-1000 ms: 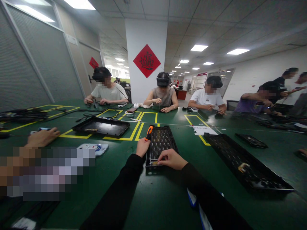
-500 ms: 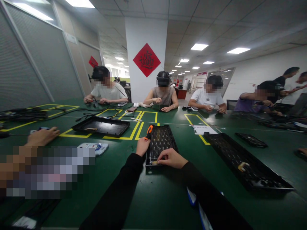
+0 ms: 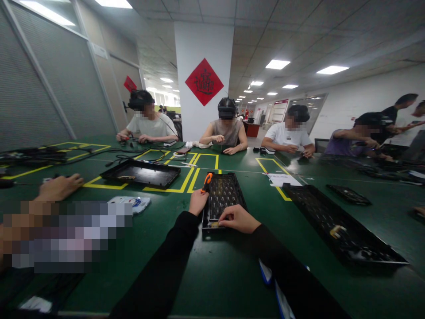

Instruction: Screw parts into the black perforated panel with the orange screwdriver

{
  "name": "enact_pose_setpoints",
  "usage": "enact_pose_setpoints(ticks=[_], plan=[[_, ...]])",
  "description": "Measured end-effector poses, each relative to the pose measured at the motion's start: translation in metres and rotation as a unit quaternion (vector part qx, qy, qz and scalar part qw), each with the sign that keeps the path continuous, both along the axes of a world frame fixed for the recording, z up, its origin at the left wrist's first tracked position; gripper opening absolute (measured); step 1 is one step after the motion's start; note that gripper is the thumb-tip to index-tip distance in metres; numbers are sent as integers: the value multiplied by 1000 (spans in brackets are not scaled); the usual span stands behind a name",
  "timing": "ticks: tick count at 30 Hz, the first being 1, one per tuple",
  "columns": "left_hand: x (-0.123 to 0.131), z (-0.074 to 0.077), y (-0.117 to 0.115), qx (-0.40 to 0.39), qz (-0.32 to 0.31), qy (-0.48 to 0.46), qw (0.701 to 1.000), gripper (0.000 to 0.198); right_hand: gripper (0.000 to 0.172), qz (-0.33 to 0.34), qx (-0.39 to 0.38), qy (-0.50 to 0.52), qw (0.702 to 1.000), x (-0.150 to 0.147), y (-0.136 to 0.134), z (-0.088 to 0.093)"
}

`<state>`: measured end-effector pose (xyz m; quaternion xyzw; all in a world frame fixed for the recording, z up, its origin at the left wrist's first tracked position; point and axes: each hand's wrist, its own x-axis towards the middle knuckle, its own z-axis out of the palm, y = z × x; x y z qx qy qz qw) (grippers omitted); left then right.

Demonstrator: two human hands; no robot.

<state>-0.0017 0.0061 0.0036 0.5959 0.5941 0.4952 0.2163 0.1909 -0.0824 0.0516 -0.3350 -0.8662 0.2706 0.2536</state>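
Note:
A long black plastic tray (image 3: 229, 190), with rows of small light-coloured prongs inside, lies on the table in front of me, its short end toward me. My left hand (image 3: 198, 203) is closed at its left edge, around an orange-handled tool (image 3: 207, 179) that points up past the fingers. The tool's kind cannot be made out. At the tray's near end, my right hand (image 3: 239, 219) pinches at a small yellowish piece (image 3: 215, 224). Its fingertips touch the piece, and the hand partly covers the tray's near right corner.
On the right lies a longer black tray (image 3: 318, 212) with a yellowish scrap (image 3: 338, 230); a small dark panel (image 3: 348, 194) is beyond it. Another black tray (image 3: 142, 173) lies at left. A co-worker's hand (image 3: 61, 187) is near a patterned pouch (image 3: 141, 204). Several people sit opposite.
Both hands stay almost where they were at the tray. The view has shifted very slightly, and a bit more of the yellowish piece shows beside my right fingertips.

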Motion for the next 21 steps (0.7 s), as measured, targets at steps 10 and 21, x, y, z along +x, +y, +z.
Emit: enact_pose_setpoints(ticks=[10,21], plan=[[0,-1,-1,1,-1,-8,1000,19,28,-1,-13,-8,1000,0,1,-2],[-2,-7,4,18,-9,-2,1000,21,25,8,6,10,1000,0,1,-2]])
